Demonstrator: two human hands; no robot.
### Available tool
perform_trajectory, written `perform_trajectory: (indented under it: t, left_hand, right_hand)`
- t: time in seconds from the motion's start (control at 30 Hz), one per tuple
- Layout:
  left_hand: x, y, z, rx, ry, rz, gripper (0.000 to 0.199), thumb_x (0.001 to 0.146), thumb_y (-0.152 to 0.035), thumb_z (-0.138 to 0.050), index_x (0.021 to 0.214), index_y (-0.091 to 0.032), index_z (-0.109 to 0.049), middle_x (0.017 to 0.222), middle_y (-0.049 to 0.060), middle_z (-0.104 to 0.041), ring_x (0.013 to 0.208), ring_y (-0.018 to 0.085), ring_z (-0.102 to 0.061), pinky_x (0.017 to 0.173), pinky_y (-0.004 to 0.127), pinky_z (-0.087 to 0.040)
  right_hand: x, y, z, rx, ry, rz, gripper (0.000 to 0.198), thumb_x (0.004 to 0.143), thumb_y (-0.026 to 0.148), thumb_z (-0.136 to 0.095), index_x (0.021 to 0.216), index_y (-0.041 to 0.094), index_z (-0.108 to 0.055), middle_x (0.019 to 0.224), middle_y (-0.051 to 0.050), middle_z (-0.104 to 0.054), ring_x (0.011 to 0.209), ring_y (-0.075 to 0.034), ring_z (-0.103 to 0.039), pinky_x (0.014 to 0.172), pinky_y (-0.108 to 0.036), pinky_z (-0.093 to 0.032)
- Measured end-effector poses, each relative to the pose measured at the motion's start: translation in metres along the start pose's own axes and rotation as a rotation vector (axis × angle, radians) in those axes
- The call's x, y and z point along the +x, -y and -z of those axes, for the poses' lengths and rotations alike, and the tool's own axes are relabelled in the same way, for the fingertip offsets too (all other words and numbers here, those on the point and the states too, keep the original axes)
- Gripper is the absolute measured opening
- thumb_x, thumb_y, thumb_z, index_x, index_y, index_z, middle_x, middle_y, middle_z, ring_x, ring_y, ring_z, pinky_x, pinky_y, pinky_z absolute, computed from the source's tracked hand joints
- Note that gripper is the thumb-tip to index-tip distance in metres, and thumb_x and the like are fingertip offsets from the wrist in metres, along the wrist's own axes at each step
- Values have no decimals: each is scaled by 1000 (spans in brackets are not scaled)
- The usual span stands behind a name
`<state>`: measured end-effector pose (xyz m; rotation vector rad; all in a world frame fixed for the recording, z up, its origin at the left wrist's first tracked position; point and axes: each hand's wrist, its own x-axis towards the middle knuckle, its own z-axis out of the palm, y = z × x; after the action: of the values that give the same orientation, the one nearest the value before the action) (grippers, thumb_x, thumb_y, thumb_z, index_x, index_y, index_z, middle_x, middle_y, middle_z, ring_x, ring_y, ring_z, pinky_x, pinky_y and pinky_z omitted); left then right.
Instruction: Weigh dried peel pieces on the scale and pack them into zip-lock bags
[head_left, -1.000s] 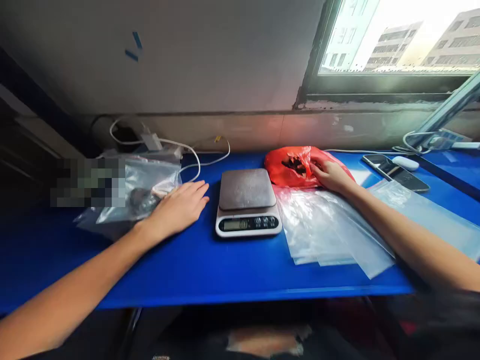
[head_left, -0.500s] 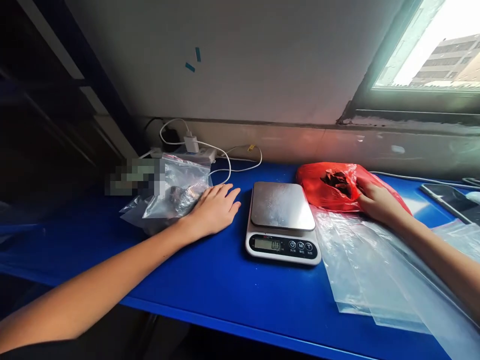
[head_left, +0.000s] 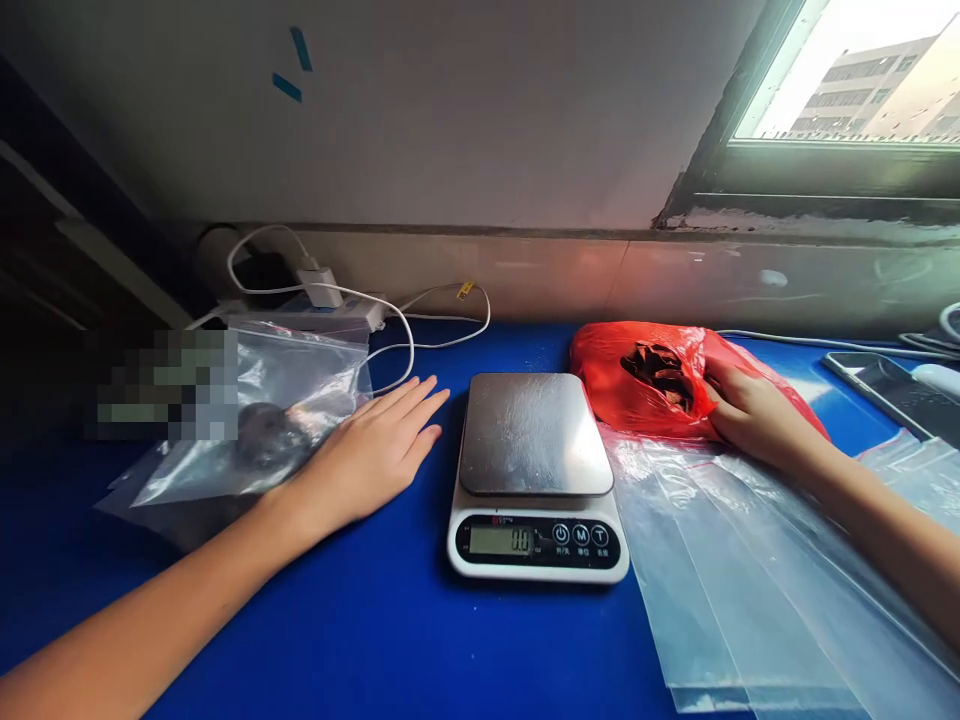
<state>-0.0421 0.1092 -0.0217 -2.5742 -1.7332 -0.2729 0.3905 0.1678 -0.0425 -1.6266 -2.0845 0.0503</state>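
Note:
My left hand [head_left: 379, 445] lies flat with fingers stretched out, beside a clear zip bag [head_left: 300, 390] that has something dark and round in it. To the right of that hand stands a kitchen scale [head_left: 536, 480] with a bare steel plate; its display reads 0.0. My right hand [head_left: 750, 405] is closed on the edge of a red plastic bag [head_left: 622, 400]. The bag's mouth gapes, and dark brown, dried-looking pieces [head_left: 664, 370] show inside. Several flat clear zip bags [head_left: 720, 560] lie fanned out under my right forearm.
At the back left, a white charger [head_left: 321, 287] sits in a power strip [head_left: 360, 312], its white cable [head_left: 409, 340] looping over the blue table [head_left: 360, 620]. A phone [head_left: 892, 390] lies at the far right, below a window [head_left: 847, 110]. The wall closes off the back.
The view has shifted closer and to the right, so the scale looks larger and further left. My right hand keeps hold of the red bag. My left hand's fingers have straightened a little.

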Motion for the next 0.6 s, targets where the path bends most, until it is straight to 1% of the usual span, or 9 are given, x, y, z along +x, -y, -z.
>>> perform_trajectory:
  t: [0.13, 0.27, 0.37, 0.43, 0.53, 0.6]
  left_hand:
    - [-17, 3, -2, 10, -74, 13, 53, 99, -40, -34, 146, -21, -51, 154, 6, -47, 143, 30, -44, 117, 51, -40]
    - [-19, 9, -6, -4, -88, -7, 51, 99, -41, -34, 145, -26, -51, 153, 2, -48, 140, 30, -47, 114, 52, -44]
    - [-17, 12, -10, -6, -124, 3, 51, 99, -43, -33, 143, -27, -54, 151, 3, -51, 138, 30, -49, 114, 52, -44]
    - [-16, 10, -10, -17, -125, 12, 52, 98, -44, -34, 142, -26, -54, 150, 3, -52, 138, 29, -50, 115, 51, -43]
    - [-13, 6, -5, -36, -77, 41, 52, 98, -42, -33, 141, -24, -55, 151, 6, -51, 140, 28, -48, 116, 51, -41]
    - [-11, 5, 0, -37, -34, 42, 53, 98, -41, -33, 141, -21, -56, 151, 8, -51, 140, 29, -47, 116, 53, -40]
  right_hand:
    - [-3, 3, 2, 82, 62, -72, 30, 93, 46, -42, 99, 25, -62, 98, -10, -74, 91, -34, -69, 82, -50, -54]
    - [4, 12, 0, 89, 15, -113, 29, 91, 46, -43, 85, 24, -61, 88, -11, -74, 85, -34, -69, 76, -49, -54]
    - [10, 16, -1, 75, 18, -123, 31, 92, 44, -40, 89, 22, -62, 92, -13, -74, 85, -33, -68, 77, -48, -54]
    - [11, 14, -1, 53, 28, -104, 32, 92, 45, -40, 93, 22, -63, 95, -14, -74, 86, -33, -69, 77, -48, -54]
    - [9, 8, 0, 67, 46, 1, 30, 93, 43, -41, 101, 24, -63, 105, -13, -73, 94, -33, -68, 82, -49, -53]
    - [8, 7, 0, 81, 33, 35, 29, 93, 41, -41, 101, 24, -63, 101, -11, -73, 90, -31, -68, 79, -47, -53]
